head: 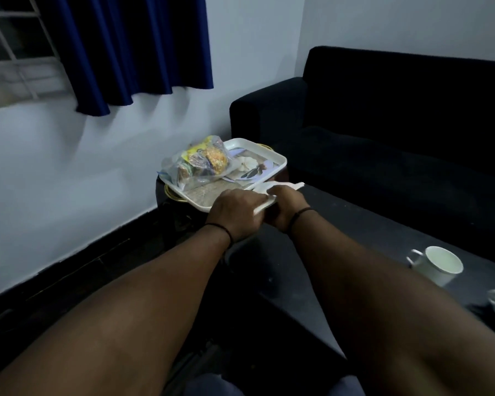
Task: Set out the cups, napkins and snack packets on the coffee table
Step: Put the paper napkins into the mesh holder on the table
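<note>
Head view: both hands meet at the near edge of the tray [275, 157], holding white napkins [272, 192]. The left hand [237, 212] pinches their near end; the right hand [286, 205] curls round the middle. The napkins run from between the hands up-right, far tip past the right hand, above the table [355, 224].

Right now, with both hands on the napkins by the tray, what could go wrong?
1. The thin napkins, held between the left hand and right hand, may tear or slip.
2. The snack bag sits piled at the tray edge; a nudge might tip it off.
</note>
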